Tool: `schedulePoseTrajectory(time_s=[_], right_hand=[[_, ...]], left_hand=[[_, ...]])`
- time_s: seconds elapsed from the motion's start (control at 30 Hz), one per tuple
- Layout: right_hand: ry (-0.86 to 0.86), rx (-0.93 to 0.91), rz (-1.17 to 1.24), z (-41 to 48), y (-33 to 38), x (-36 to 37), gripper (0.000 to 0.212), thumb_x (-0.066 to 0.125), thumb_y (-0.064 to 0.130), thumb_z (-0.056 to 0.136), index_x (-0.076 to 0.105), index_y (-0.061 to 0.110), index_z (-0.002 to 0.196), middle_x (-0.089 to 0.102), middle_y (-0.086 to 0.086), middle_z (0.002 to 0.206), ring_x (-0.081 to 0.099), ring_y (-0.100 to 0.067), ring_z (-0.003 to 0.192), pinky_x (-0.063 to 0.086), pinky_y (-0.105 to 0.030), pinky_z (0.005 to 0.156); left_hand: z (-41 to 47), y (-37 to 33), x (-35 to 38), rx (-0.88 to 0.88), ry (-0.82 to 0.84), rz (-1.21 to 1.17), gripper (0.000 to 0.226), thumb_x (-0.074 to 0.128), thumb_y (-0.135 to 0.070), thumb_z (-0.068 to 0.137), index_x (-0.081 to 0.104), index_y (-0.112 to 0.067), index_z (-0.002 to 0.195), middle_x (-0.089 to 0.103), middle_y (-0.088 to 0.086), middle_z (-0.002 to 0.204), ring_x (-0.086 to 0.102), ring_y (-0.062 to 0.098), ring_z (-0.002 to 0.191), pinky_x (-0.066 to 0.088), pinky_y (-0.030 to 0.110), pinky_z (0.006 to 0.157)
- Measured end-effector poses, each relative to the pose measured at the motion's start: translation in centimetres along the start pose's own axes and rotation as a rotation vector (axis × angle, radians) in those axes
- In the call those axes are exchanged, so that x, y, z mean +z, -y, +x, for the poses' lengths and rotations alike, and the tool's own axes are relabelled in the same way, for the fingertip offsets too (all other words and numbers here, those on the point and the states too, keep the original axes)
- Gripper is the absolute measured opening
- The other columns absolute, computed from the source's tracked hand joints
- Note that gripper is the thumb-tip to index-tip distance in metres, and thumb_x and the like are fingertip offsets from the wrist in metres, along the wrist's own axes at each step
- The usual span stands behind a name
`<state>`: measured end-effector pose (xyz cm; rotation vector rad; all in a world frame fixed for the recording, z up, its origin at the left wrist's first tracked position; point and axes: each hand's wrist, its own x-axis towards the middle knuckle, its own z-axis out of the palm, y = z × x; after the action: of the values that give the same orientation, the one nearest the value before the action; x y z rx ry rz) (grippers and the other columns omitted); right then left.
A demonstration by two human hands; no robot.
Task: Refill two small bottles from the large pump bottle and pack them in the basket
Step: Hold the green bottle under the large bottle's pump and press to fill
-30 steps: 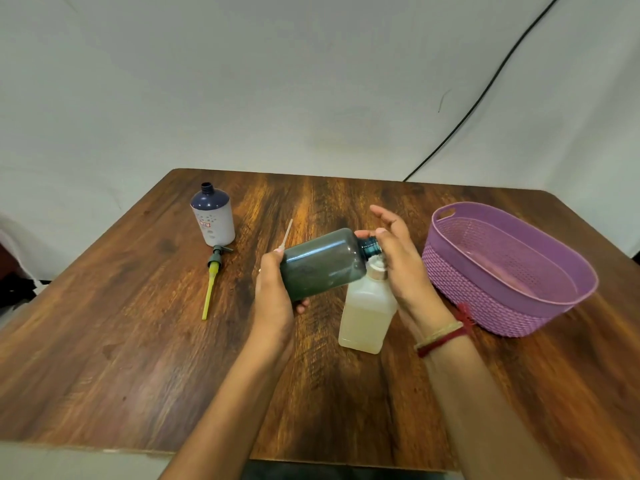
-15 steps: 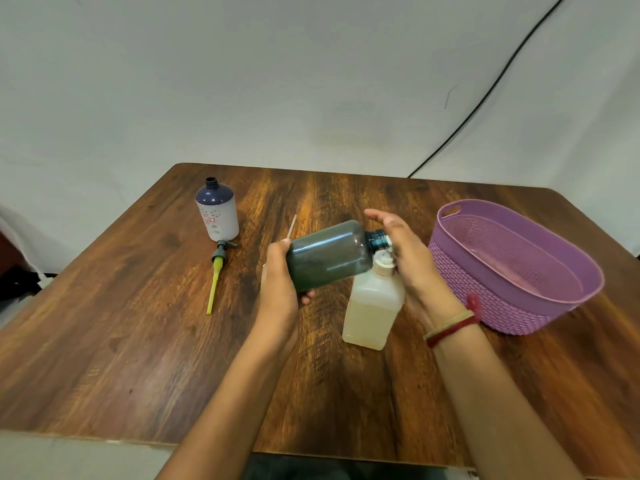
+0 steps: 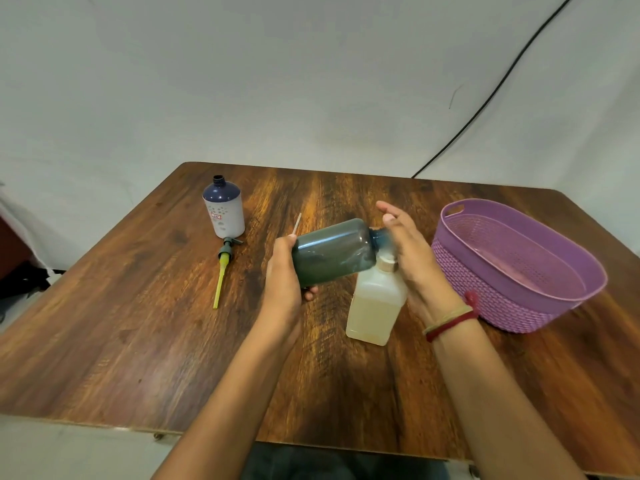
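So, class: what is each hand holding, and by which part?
The left hand grips the dark bottle round its base. The right hand covers its neck; a grip there cannot be told.

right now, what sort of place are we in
Probably a room at home or a makeshift filming spot: a dark brown wood-grain table stands before a plain white cloth backdrop, a thin black cable hangs across it, and a purple plastic basket sits on the table.

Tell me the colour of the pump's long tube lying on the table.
Yellow. The pump tube shows in the head view, the only view here.
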<state>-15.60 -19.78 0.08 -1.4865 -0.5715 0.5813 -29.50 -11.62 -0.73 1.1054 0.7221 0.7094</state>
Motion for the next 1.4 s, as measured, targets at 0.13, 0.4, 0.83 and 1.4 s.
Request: schedulePoseTrajectory(time_s=[0.13,0.4,0.83,1.4], right_hand=[[0.020,0.007,-0.026,-0.1,0.3,0.2,0.033,0.037,0.047,0.096,0.060,0.034,0.116,0.052,-0.005,0.130,0.058,-0.025,0.108,0.054,-0.038,0.081],[-0.050,-0.048,0.010,0.0,-0.1,0.3,0.033,0.035,0.038,0.100,0.053,0.030,0.126,0.049,0.010,0.121,0.054,-0.011,0.104,0.049,-0.024,0.076],[-0.053,-0.043,-0.008,0.0,-0.1,0.4,0.032,0.038,0.036,0.099,0.054,0.028,0.126,0.049,0.006,0.123,0.053,-0.012,0.106,0.050,-0.033,0.086],[-0.097,-0.058,0.029,0.0,-0.3,0.7,0.041,0.035,0.028,0.101,0.032,0.043,0.139,0.038,-0.002,0.143,0.049,-0.026,0.122,0.048,-0.042,0.094]], left_hand=[[-0.1,-0.3,-0.1,0.001,0.018,0.007,0.036,0.031,-0.043,0.097,0.056,-0.018,0.094,0.057,0.006,0.088,0.046,0.009,0.054,0.034,0.019,0.045],[0.1,0.2,0.1,-0.020,0.002,-0.023,0.038,0.032,-0.044,0.096,0.058,-0.015,0.095,0.058,0.009,0.085,0.045,0.008,0.049,0.032,0.022,0.045],[0.3,-0.1,-0.1,-0.056,0.028,-0.012,0.038,0.034,-0.046,0.094,0.056,-0.016,0.098,0.056,0.008,0.089,0.045,0.007,0.050,0.031,0.019,0.043],[0.6,0.2,-1.8,-0.042,0.234,-0.221,0.059,0.058,-0.049,0.082,0.048,-0.013,0.127,0.056,0.010,0.102,0.044,0.004,0.044,0.039,0.013,0.038]])
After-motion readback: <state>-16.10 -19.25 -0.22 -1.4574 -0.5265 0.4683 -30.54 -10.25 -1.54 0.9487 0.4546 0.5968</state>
